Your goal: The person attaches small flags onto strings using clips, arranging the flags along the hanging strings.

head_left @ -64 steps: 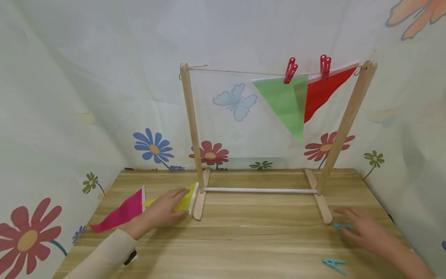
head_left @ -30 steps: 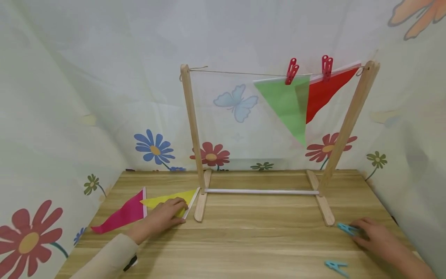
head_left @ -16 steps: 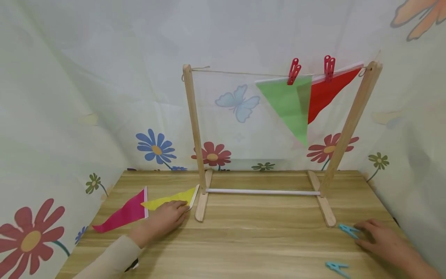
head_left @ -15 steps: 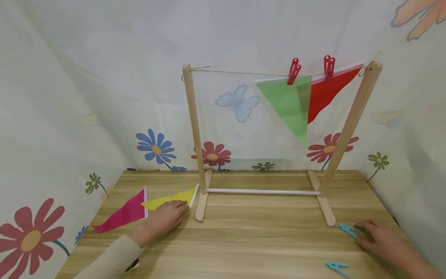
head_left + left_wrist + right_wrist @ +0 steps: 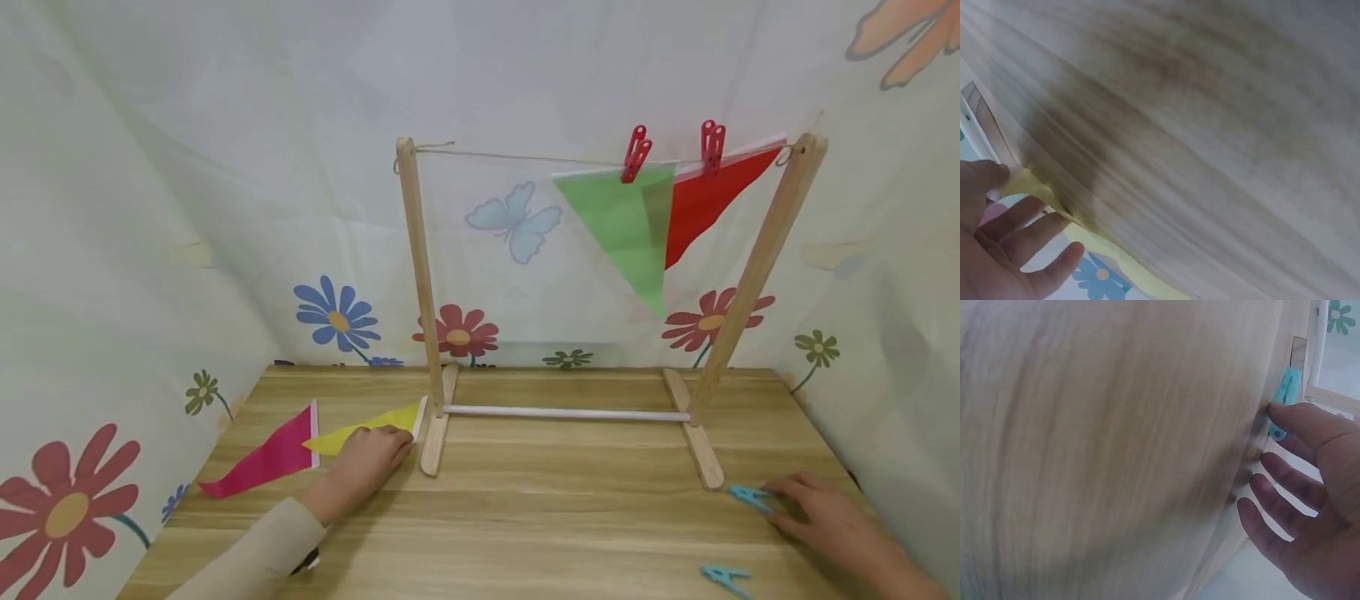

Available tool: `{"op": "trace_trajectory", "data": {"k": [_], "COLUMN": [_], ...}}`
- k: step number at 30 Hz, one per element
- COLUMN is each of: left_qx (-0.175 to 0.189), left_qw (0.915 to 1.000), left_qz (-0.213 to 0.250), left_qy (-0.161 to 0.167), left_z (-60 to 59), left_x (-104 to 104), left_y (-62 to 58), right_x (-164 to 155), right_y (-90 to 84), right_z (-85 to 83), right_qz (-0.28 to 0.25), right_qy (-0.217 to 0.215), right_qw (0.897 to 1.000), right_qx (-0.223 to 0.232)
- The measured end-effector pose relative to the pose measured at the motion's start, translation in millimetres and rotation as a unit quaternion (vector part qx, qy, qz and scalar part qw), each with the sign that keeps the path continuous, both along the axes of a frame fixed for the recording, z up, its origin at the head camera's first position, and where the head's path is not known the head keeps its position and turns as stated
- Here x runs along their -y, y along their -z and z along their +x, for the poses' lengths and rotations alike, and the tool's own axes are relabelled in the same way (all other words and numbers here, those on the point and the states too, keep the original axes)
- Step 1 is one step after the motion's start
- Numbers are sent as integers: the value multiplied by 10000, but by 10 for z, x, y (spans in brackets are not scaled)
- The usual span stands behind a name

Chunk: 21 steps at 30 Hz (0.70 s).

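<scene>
- Flowery curtain is hanging all round the wooden table [image 5: 525, 517].
- Your left hand [image 5: 367, 457] is lying flat, fingers straight, on the yellow pennant [image 5: 352, 429] by the rack's left foot [image 5: 435, 433].
- It's looking thin and floppy, probably slippery; I'd grab the white-taped edge.
- Your right hand [image 5: 825, 517] is touching the teal clothespin [image 5: 750, 497], fingers relaxed, not pinching it.

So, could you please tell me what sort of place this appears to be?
Probably a small craft or demonstration booth: a wooden table enclosed by flower-printed cloth, with a small wooden rack holding pegged pennants.
</scene>
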<state>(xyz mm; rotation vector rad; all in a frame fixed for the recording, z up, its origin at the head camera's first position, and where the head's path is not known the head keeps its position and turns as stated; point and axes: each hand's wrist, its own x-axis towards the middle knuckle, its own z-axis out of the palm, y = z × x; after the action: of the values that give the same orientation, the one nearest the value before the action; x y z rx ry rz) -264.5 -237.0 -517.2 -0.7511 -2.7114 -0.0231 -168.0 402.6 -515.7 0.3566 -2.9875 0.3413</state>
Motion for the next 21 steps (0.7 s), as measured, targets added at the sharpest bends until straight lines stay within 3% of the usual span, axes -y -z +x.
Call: {"op": "trace_trajectory", "data": {"k": [5, 9, 14, 17, 21], "left_qx": [-53, -152, 218, 278, -136], "left_qw": [9995, 9994, 9970, 9975, 9994], "left_qz": [67, 276, 738, 648, 328], "left_qy": [-297, -153, -8, -14, 14], "left_z": [28, -12, -74, -114, -141], "left_x": [-38, -52, -76, -100, -120], "left_y": [15, 8, 52, 86, 136], "right_x": [15, 1, -7, -9, -7], "right_y": [-3, -37, -28, -21, -21], "right_z": [4, -38, -39, -45, -46], "right_qz": [3, -48, -162, -202, -239], "right_qy": [-56, -13, 88, 105, 135], "right_qw": [10000, 9996, 9993, 9991, 9986], "right_qx": [23, 280, 330, 364, 451]}}
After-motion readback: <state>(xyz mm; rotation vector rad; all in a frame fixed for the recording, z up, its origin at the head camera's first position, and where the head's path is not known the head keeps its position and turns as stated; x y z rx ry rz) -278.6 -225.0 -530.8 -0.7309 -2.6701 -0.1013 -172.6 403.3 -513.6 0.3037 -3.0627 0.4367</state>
